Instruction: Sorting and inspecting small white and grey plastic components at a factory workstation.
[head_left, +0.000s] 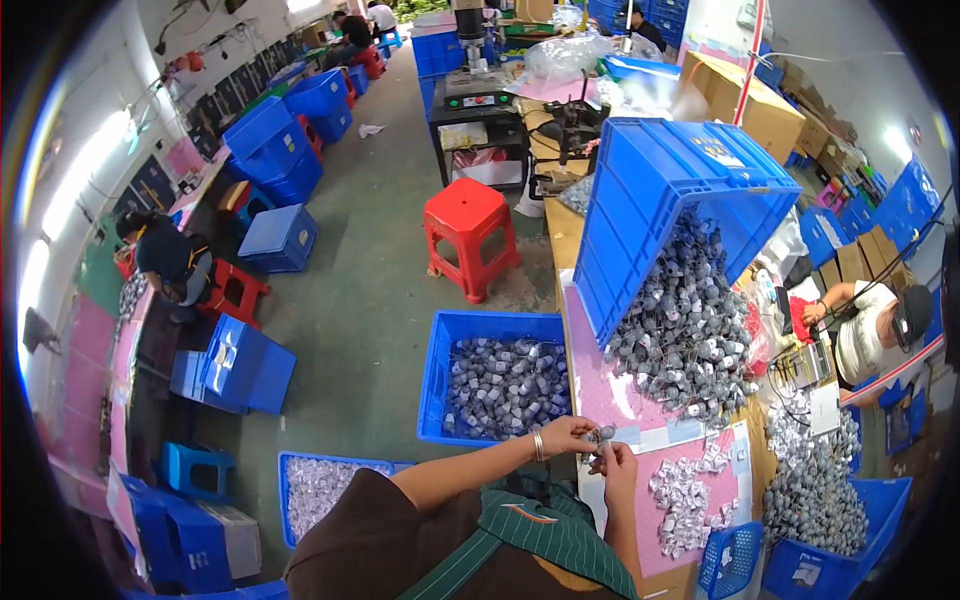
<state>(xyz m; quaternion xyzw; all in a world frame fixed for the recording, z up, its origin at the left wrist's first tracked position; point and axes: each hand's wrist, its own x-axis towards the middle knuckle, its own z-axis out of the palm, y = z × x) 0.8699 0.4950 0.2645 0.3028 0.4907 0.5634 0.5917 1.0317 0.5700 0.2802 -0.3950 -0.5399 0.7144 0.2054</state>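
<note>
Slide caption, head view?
Left hand and right hand hold a small grey part; grey pieces spill from a tipped blue crate.

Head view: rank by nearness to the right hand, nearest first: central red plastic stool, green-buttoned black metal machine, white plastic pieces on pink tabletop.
1. White pieces: rightward.
2. Red stool: ahead-left, floor.
3. Black machine: beyond the stool.

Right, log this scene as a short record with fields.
Left hand: pinching a small grey piece
Right hand: fingers at the same piece
Pink tabletop: loose white pieces near the right hand
Tipped blue crate: grey pile spilling onto tabletop
Open blue crate, left of table: many grey pieces
Floor beyond: red stool
</note>
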